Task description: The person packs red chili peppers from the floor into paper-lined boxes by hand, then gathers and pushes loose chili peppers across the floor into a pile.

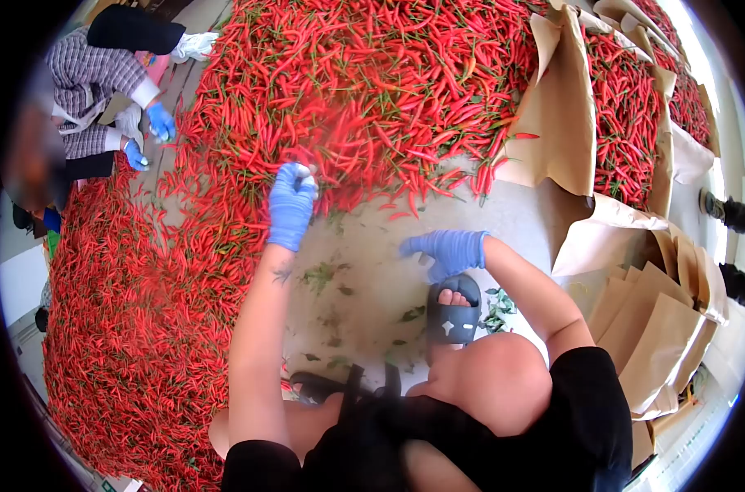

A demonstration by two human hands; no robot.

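Observation:
Both of my hands wear blue gloves. My left hand (293, 205) is at the lower edge of the big heap of red chilies (372, 66), its fingers curled together; what they hold, if anything, I cannot make out. To the right, over the grey floor (372, 246), is my right hand (448, 252), its fingertips blurred and pointing left. No chili shows in it, and its fingers are smeared by motion. Green leaf scraps (319, 277) lie on the floor between my forearms.
A second chili heap (143, 353) spreads at the left. A co-worker in a checked sleeve (85, 70) has blue-gloved hands (161, 121) by the chilies. Chili-filled paper bags (627, 115) stand at the upper right, above folded paper bags (660, 328). My sandalled foot (454, 307) is below my right hand.

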